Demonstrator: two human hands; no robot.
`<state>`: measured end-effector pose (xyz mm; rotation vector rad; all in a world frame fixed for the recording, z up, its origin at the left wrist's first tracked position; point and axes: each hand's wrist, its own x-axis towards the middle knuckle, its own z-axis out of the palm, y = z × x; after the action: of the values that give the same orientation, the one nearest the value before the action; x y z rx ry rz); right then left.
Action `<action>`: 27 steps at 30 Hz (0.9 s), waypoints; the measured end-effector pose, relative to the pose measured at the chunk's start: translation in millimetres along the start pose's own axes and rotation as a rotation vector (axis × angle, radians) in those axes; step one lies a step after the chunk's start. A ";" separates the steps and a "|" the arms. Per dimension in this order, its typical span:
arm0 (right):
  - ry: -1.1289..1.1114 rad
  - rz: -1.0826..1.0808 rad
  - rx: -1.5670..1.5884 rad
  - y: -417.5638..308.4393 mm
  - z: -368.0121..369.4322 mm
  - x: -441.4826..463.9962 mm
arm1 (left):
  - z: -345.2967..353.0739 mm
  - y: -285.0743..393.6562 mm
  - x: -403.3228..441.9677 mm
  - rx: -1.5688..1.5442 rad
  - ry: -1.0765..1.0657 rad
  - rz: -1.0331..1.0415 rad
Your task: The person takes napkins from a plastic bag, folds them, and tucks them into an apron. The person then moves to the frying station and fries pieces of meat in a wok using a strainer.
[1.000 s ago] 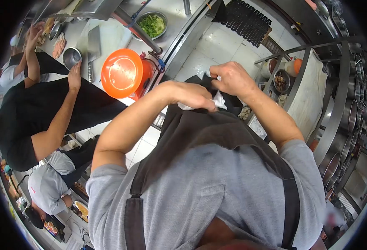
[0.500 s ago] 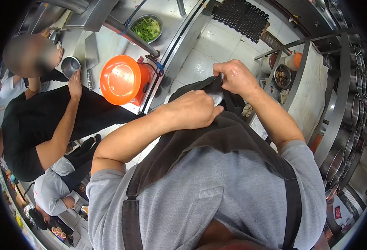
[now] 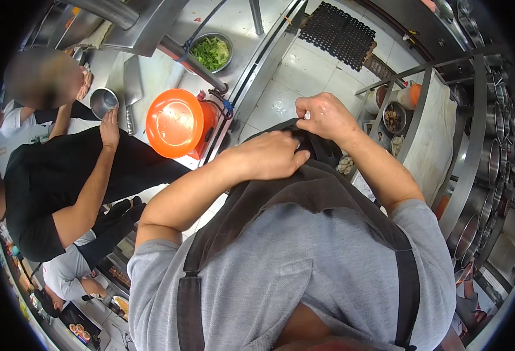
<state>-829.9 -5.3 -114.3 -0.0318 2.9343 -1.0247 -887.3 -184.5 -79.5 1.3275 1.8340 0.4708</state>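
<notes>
The dark apron (image 3: 304, 181) hangs over my front, its upper cloth bunched away from my body. My left hand (image 3: 272, 155) is closed on the apron's edge, the fingertips curled behind the cloth. Beside it, slightly farther out, my right hand (image 3: 327, 120) is closed in a fist. A small white crumpled thing (image 3: 307, 115) pokes out between its thumb and finger; I cannot tell whether it is paper or plastic. The apron's far edge runs up against the right fist, and whether those fingers also grip cloth is hidden.
An orange plate-topped scale (image 3: 175, 123) stands at the counter's corner, near a bowl of cut greens (image 3: 211, 52) and a cleaver (image 3: 132, 82). A co-worker in black (image 3: 59, 181) touches a metal bowl (image 3: 104, 102). At right, a rack (image 3: 427, 117) holds food containers.
My right hand has shifted slightly left, and the white thing now shows in its fist. The pale patch seen between my hands is gone from view. My left hand still holds the apron.
</notes>
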 end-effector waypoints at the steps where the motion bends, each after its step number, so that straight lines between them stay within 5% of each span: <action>1: 0.003 0.014 -0.012 -2.3 -3.2 2.4 | -7.4 8.9 -7.5 0.005 0.007 -0.005; 6: -0.014 -0.073 0.064 7.7 15.4 3.5 | -14.9 5.4 -13.7 0.019 -0.164 -0.352; 14: -0.141 -0.114 0.098 -1.9 10.0 9.6 | -48.9 -8.7 -46.1 0.051 -0.052 -0.190; 17: 0.168 -0.046 0.263 -7.6 -22.5 21.6 | -45.0 -39.2 -33.3 -0.171 0.702 0.065; 20: 0.344 -0.084 0.439 -46.1 -45.9 39.2 | -40.1 -40.9 10.6 -0.142 0.976 0.348; 21: 0.351 -0.188 0.455 -56.3 -51.0 43.6 | -45.0 -40.7 11.3 -0.134 0.991 0.351; 23: 0.398 -0.234 0.462 -62.0 -59.6 53.5 | -64.3 -29.9 5.3 -0.525 0.567 0.081; 27: 0.362 -0.168 0.781 -65.1 -59.1 64.2 | -83.2 -28.4 -25.6 -0.587 0.667 -0.003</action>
<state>-895.7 -21.3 -29.2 -0.0772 2.5945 -2.3330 -966.6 -205.9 -38.8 0.8014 1.9667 1.4572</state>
